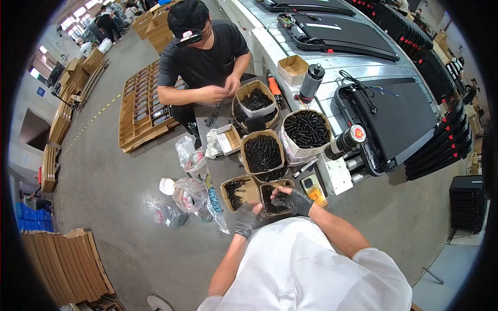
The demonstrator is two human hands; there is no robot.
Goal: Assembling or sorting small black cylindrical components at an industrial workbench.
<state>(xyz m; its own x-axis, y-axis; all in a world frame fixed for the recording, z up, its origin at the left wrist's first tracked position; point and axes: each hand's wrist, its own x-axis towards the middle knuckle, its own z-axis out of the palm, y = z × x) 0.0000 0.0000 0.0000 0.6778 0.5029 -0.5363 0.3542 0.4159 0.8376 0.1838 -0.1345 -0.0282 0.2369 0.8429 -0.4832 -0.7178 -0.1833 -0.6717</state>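
My left hand, in a dark grey glove, rests at the near edge of a small cardboard box holding a few black parts. Its fingers are curled, and I cannot tell whether anything is in them. My right hand, also gloved, reaches into the neighbouring small box of black screws, fingers closed among them. Behind these boxes stand a taller box and a round lined tub, both full of black screws.
A person in a black shirt and cap sits opposite, hands together over another box of screws. Plastic bags lie to my left. A conveyor with black treadmill decks runs on the right. Stacked cardboard and a pallet sit around.
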